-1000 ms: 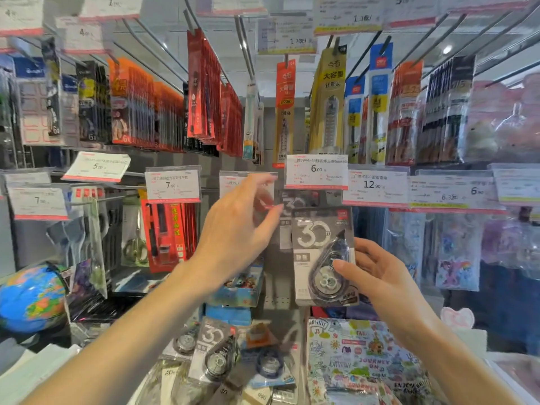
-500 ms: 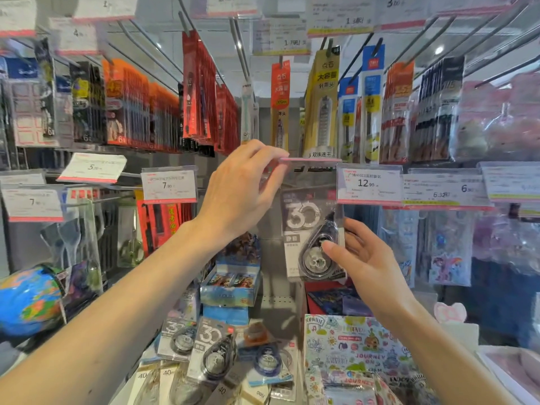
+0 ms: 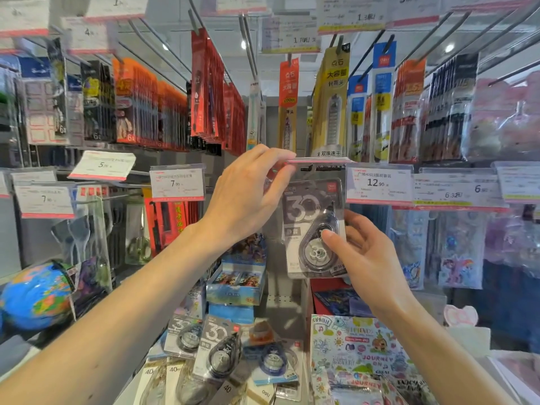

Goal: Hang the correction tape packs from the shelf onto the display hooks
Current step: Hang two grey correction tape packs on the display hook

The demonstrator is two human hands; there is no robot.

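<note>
Grey-and-clear plastic, the blister-carded correction tape pack hangs upright in the head view, its long axis vertical, just under the flipped-up clear price-tag flap with a pink edge. The person's left hand pinches that flap's near edge between thumb and curled fingers, holding it level. The right hand, below and to the right of the pack, has the thumb pressed on the round dispenser bubble and the fingers curled behind the card. The pack's top edge lies directly above this grip, close under the flap; whether its hole is already on the metal display hook cannot be told, since the flap and the hand hide the tip. Probably the pack must travel straight back along the hook. Below, the shelf holds more grey correction tape packs lying loose, beside a blue card box of small items.
</note>
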